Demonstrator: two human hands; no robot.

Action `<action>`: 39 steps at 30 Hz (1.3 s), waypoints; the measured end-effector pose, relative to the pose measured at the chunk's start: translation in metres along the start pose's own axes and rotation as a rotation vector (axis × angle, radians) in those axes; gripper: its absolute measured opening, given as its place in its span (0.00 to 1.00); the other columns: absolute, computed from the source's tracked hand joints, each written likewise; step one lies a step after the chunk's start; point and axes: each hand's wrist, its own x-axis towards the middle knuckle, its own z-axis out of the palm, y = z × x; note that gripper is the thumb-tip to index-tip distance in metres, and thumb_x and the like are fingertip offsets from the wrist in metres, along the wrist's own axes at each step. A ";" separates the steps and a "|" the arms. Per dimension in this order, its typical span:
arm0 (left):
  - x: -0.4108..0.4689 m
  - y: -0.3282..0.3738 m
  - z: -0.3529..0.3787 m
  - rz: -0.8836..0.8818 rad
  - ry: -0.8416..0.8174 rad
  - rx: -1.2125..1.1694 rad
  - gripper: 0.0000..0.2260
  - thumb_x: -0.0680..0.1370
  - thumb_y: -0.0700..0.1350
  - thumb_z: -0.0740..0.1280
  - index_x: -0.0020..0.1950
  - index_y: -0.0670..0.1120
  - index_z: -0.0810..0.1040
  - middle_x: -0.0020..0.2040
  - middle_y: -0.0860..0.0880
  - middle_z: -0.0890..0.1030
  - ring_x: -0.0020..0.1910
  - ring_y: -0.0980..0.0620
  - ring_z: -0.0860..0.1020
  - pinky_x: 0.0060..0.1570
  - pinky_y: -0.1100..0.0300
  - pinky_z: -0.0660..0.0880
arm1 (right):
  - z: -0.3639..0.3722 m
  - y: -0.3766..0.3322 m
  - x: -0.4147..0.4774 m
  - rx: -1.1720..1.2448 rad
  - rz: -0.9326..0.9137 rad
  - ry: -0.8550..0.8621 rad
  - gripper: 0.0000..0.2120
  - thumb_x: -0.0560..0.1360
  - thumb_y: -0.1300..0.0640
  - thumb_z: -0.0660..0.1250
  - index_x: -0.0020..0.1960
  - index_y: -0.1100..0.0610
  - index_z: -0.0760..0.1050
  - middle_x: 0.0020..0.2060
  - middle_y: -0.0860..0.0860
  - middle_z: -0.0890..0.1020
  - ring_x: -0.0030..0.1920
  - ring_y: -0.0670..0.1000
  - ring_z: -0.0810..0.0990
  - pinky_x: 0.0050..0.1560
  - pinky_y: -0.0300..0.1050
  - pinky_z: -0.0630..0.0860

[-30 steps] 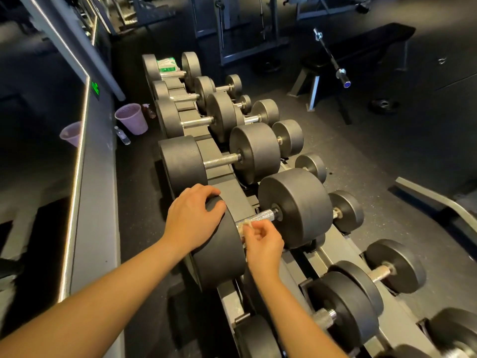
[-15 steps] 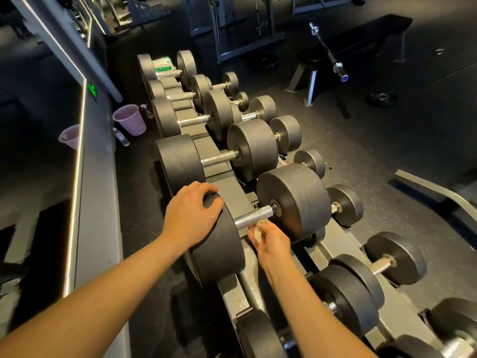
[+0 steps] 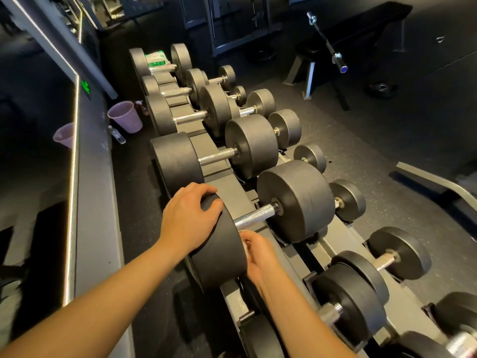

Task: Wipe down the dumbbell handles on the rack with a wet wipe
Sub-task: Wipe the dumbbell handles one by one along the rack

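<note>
The left hand (image 3: pixel 189 218) clasps the weight (image 3: pixel 219 254), steadying; the right hand (image 3: pixel 258 254), low centre, clutching the wipe (image 3: pixel 244 248), should wrap the handle (image 3: pixel 255 215) fully.

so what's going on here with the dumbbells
A person is cleaning dumbbells on a rack. Their left hand grips the near weight head of a big dumbbell, fingers curled over its edge. The right hand sits just below that dumbbell's knurled handle, pinching what looks like a small white wipe, and is not on the handle at this moment. A green and white packet lies on the far dumbbell.
</note>
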 end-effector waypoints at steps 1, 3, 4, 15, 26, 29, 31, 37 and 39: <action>0.000 0.000 0.000 0.001 -0.004 -0.001 0.14 0.80 0.53 0.66 0.65 0.53 0.80 0.58 0.56 0.81 0.57 0.57 0.76 0.56 0.57 0.73 | 0.000 0.002 -0.004 -0.082 -0.008 -0.011 0.07 0.74 0.67 0.70 0.51 0.66 0.83 0.42 0.60 0.86 0.40 0.55 0.83 0.46 0.50 0.78; 0.001 -0.001 0.000 0.003 -0.006 -0.002 0.14 0.80 0.54 0.66 0.64 0.53 0.80 0.58 0.56 0.81 0.56 0.57 0.76 0.56 0.57 0.74 | -0.004 -0.004 -0.007 -0.100 -0.051 -0.016 0.09 0.75 0.67 0.71 0.54 0.67 0.83 0.43 0.59 0.87 0.42 0.54 0.85 0.47 0.49 0.81; 0.001 -0.001 0.000 0.004 -0.006 -0.002 0.14 0.80 0.54 0.66 0.64 0.53 0.80 0.57 0.57 0.81 0.56 0.57 0.76 0.56 0.58 0.73 | -0.009 -0.010 -0.008 -0.048 -0.083 0.001 0.09 0.75 0.67 0.71 0.55 0.68 0.82 0.44 0.59 0.87 0.42 0.54 0.86 0.46 0.48 0.83; 0.001 -0.002 0.002 -0.003 0.002 -0.007 0.15 0.80 0.54 0.66 0.65 0.52 0.80 0.58 0.56 0.81 0.56 0.58 0.75 0.57 0.56 0.74 | 0.001 -0.003 -0.009 -0.281 -0.294 0.055 0.13 0.76 0.54 0.74 0.49 0.65 0.82 0.39 0.63 0.82 0.40 0.57 0.79 0.47 0.55 0.81; 0.000 -0.001 0.000 -0.016 0.001 -0.017 0.15 0.80 0.54 0.66 0.65 0.52 0.80 0.59 0.55 0.81 0.58 0.57 0.75 0.57 0.57 0.73 | 0.005 -0.019 -0.003 -0.681 -0.495 0.181 0.19 0.78 0.52 0.71 0.35 0.64 0.76 0.27 0.52 0.77 0.30 0.50 0.76 0.39 0.49 0.78; 0.000 0.000 0.000 -0.015 0.001 -0.019 0.15 0.80 0.54 0.66 0.65 0.52 0.80 0.59 0.55 0.81 0.57 0.57 0.75 0.57 0.58 0.72 | 0.010 -0.037 -0.003 -0.729 -0.547 0.336 0.17 0.81 0.49 0.67 0.41 0.60 0.80 0.32 0.49 0.82 0.34 0.46 0.81 0.40 0.43 0.78; 0.000 0.000 -0.001 -0.013 0.009 -0.021 0.14 0.80 0.53 0.66 0.64 0.52 0.80 0.58 0.55 0.81 0.57 0.57 0.75 0.56 0.58 0.72 | 0.017 -0.032 -0.013 -0.980 -0.683 0.412 0.16 0.83 0.48 0.62 0.42 0.56 0.78 0.34 0.48 0.81 0.36 0.45 0.80 0.36 0.38 0.72; 0.000 0.000 0.000 -0.013 0.023 -0.032 0.13 0.80 0.53 0.67 0.64 0.52 0.81 0.57 0.55 0.81 0.56 0.56 0.75 0.57 0.57 0.73 | 0.021 -0.060 -0.013 -1.856 -0.932 0.385 0.10 0.84 0.49 0.62 0.60 0.55 0.69 0.43 0.52 0.82 0.39 0.52 0.81 0.38 0.44 0.75; -0.001 0.000 -0.001 -0.015 0.022 -0.035 0.13 0.80 0.53 0.67 0.64 0.52 0.81 0.57 0.55 0.81 0.56 0.56 0.76 0.58 0.55 0.74 | 0.029 -0.076 -0.016 -1.981 -0.905 0.353 0.15 0.80 0.54 0.69 0.62 0.56 0.68 0.45 0.53 0.82 0.39 0.52 0.80 0.39 0.44 0.76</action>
